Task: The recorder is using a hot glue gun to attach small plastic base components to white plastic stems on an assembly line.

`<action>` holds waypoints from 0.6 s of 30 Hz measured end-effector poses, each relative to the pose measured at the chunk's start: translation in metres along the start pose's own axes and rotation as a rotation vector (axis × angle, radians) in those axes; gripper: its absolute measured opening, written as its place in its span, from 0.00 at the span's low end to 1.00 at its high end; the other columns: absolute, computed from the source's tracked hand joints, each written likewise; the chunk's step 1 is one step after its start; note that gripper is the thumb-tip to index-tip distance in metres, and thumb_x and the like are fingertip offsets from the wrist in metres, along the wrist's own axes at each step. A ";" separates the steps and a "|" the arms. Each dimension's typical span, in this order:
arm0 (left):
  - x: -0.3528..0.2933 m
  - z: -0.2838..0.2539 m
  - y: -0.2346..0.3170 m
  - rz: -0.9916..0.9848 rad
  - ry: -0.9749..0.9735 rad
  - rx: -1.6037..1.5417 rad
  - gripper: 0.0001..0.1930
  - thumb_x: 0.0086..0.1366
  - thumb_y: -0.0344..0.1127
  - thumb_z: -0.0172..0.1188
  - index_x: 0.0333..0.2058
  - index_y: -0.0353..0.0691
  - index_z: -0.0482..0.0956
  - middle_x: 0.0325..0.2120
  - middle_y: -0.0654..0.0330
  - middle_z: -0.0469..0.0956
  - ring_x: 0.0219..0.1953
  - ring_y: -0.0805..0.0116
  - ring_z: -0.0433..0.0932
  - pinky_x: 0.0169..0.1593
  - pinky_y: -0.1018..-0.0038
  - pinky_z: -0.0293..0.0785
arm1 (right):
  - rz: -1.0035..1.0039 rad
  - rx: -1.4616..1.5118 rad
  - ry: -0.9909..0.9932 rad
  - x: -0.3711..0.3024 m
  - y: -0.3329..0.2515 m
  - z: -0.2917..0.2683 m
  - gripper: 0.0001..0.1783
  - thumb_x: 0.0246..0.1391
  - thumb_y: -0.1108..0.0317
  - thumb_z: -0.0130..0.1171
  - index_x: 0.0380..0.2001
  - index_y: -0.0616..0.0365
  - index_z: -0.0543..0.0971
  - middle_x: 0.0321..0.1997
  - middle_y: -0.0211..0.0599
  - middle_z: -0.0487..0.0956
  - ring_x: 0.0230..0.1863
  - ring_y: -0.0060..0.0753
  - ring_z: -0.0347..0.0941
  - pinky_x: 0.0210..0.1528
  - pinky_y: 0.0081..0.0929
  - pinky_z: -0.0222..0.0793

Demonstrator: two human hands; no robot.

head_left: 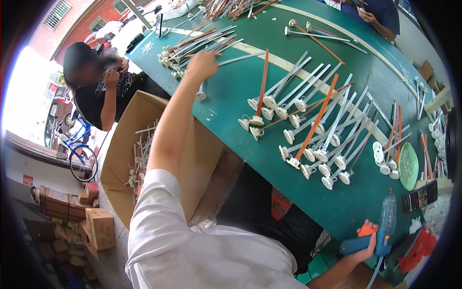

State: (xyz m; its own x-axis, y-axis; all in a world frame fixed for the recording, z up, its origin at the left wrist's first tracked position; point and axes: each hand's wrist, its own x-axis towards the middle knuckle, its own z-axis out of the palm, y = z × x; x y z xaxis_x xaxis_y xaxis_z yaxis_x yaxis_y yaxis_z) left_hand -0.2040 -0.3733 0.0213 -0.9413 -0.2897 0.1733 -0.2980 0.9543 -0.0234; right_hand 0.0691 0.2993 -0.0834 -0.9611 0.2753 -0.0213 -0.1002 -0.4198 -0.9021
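Note:
My left arm stretches across the green table, and my left hand (pixel 203 65) is over the far-left bunch of strips with round white bases (pixel 169 59). Its fingers are blurred and turned away, so I cannot make out whether they hold a strip. A white base (pixel 200 95) shows just below that wrist. At the lower right my right hand (pixel 366 244) is wrapped round a blue hot glue gun (pixel 385 224), its nozzle pointing up and a glue stick trailing from below. An orange part shows at the fingers. Several grey and orange-brown strips with white bases (pixel 323 155) lie mid-table.
A large open cardboard box (pixel 118 159) with strips inside stands left of the table. A green bowl (pixel 408 166) and a phone (pixel 420 196) are at the right. One person (pixel 96 86) sits at the left; another (pixel 380 21) is at the far side. More strips (pixel 226 7) lie at the back.

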 end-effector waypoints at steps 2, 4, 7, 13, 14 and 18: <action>0.002 0.022 -0.055 0.011 0.042 0.071 0.20 0.60 0.41 0.64 0.51 0.45 0.81 0.47 0.47 0.81 0.53 0.48 0.78 0.55 0.55 0.76 | 0.015 -0.009 0.023 0.004 0.000 0.002 0.19 0.65 0.62 0.46 0.53 0.61 0.72 0.52 0.41 0.76 0.60 0.42 0.71 0.45 0.29 0.69; -0.003 0.025 -0.061 -0.038 -0.158 0.222 0.19 0.57 0.34 0.63 0.49 0.42 0.82 0.45 0.46 0.82 0.47 0.45 0.82 0.51 0.56 0.80 | 0.021 -0.032 0.002 0.002 -0.004 0.001 0.18 0.65 0.62 0.46 0.52 0.61 0.72 0.52 0.41 0.76 0.60 0.41 0.71 0.45 0.28 0.69; 0.009 0.030 -0.074 -0.056 -0.034 0.113 0.16 0.55 0.34 0.66 0.43 0.42 0.85 0.42 0.46 0.84 0.46 0.47 0.83 0.50 0.58 0.81 | 0.027 -0.036 0.023 0.006 -0.003 0.001 0.18 0.66 0.62 0.47 0.52 0.62 0.73 0.52 0.40 0.78 0.60 0.41 0.72 0.46 0.29 0.70; 0.025 -0.024 -0.047 -0.046 -0.227 -0.001 0.10 0.48 0.35 0.69 0.29 0.36 0.87 0.29 0.46 0.85 0.34 0.52 0.86 0.41 0.61 0.83 | 0.006 -0.045 0.114 0.007 0.004 0.005 0.18 0.64 0.63 0.46 0.52 0.62 0.72 0.51 0.40 0.77 0.58 0.42 0.72 0.44 0.31 0.69; 0.027 -0.030 -0.042 -0.063 -0.366 0.042 0.11 0.48 0.34 0.67 0.29 0.34 0.87 0.27 0.47 0.85 0.30 0.53 0.86 0.38 0.61 0.83 | -0.010 -0.027 0.105 0.007 0.006 0.004 0.19 0.65 0.63 0.46 0.53 0.63 0.72 0.51 0.41 0.78 0.59 0.42 0.72 0.44 0.31 0.69; 0.022 -0.005 -0.050 -0.313 -0.545 -0.232 0.07 0.53 0.30 0.58 0.19 0.36 0.77 0.14 0.56 0.75 0.15 0.64 0.75 0.25 0.66 0.79 | -0.013 0.047 0.019 0.013 0.010 -0.001 0.17 0.67 0.62 0.48 0.52 0.62 0.74 0.53 0.40 0.78 0.61 0.42 0.73 0.48 0.32 0.73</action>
State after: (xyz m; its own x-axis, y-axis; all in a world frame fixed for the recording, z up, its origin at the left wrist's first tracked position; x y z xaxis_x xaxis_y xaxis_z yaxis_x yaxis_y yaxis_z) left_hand -0.2092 -0.4269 0.0307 -0.7798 -0.4928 -0.3860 -0.5853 0.7927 0.1704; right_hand 0.0559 0.2997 -0.0930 -0.9546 0.2972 -0.0187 -0.1248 -0.4563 -0.8810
